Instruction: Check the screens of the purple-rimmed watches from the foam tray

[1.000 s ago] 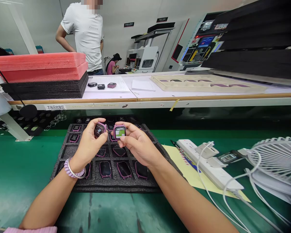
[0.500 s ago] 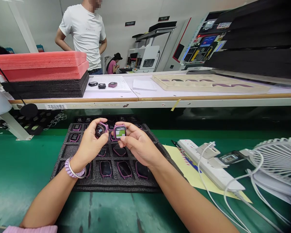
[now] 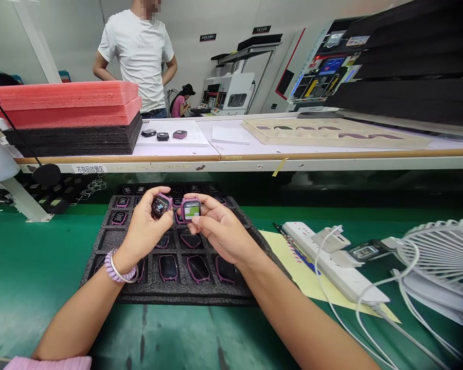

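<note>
Between the thumb and fingers of my left hand [image 3: 145,222] is a purple-framed smartwatch body [image 3: 160,206], its dark screen lit with small marks. My right hand [image 3: 217,226] pinches a second purple smartwatch body [image 3: 191,210], whose screen glows green and white. The two watches are held side by side, close together, above a dark foam tray [image 3: 113,239]. Strapless watches fill many of its pockets, such as a dark-screened smartwatch [image 3: 198,269] in the front row. My hands hide part of the tray's middle.
A white power strip [image 3: 334,262] with cables lies to the right on yellow paper, beside a white fan [image 3: 445,257]. Across the back runs a shelf [image 3: 231,163] with red foam blocks [image 3: 65,105], several watches and a beige tray [image 3: 278,137]. A person in a white shirt [image 3: 139,56] stands beyond.
Both hands keep their grip, nearly still. The picture on the left-hand watch's screen differs slightly. The person behind the shelf has shifted a little to the right.
</note>
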`<state>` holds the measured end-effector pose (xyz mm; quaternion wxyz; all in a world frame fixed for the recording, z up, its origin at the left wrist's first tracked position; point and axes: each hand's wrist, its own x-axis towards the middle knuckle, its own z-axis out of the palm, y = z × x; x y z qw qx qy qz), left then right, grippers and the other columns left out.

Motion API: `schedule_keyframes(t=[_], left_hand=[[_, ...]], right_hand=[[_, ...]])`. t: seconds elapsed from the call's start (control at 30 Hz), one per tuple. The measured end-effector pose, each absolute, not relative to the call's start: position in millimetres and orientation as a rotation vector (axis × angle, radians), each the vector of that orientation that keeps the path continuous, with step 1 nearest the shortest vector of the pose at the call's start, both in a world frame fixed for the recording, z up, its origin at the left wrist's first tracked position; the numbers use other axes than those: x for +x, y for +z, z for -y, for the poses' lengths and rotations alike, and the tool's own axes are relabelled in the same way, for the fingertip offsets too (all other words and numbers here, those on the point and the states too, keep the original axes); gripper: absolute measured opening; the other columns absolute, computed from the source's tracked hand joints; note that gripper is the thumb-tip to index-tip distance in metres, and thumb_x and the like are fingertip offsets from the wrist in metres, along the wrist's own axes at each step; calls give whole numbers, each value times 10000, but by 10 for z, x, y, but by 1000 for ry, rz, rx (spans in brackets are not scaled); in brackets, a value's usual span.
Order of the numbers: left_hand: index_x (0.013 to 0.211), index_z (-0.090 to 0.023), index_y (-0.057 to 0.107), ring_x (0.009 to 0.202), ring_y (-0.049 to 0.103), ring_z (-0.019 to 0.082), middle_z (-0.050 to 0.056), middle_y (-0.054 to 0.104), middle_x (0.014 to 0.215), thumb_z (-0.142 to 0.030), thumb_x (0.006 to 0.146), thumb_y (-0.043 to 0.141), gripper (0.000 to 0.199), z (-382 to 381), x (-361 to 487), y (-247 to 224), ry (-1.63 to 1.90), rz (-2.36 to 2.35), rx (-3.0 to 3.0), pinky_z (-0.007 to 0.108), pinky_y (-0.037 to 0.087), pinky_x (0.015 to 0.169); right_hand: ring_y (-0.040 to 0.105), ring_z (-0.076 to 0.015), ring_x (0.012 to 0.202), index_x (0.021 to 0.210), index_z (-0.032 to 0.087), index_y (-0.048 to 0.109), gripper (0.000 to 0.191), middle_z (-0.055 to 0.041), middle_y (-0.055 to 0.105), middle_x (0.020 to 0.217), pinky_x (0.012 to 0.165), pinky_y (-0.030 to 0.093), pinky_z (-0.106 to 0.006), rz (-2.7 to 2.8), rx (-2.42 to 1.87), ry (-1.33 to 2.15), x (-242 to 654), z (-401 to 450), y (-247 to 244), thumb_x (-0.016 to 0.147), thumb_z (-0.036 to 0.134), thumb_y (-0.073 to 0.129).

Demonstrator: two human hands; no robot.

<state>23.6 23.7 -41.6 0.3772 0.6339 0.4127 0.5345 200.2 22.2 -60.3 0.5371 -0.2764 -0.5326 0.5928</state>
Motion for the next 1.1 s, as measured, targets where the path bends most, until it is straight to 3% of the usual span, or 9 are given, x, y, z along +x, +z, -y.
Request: schedule_keyframes(t=[0.8,1.0,1.1], left_hand=[[1230,-178,569,849,536,138,19,598,973,-220,779,622,457,-236,229,-431,1366,-1029,1603,238,441,759],[1203,-191,595,808,510,124,11,588,936,-210,814,632,391,-268,218,-472,1345,-1031,1634,211,430,700],[1252,-186,578,788,535,108,21,604,1002,-240,809,689,459,-294,220,-475,1364,-1005,1504,196,452,675]], right_hand=[[546,-125,652,1173,194,623,432,-16,636,913,612,449,-264,1273,-636,1417,2008,-234,-619,753,205,726],[543,-120,647,1167,187,626,432,-21,649,923,608,444,-255,1260,-634,1430,2007,-233,-616,749,204,736],[549,-118,649,1176,185,621,454,-15,645,908,608,444,-245,1237,-626,1446,2010,-237,-620,741,206,753]])
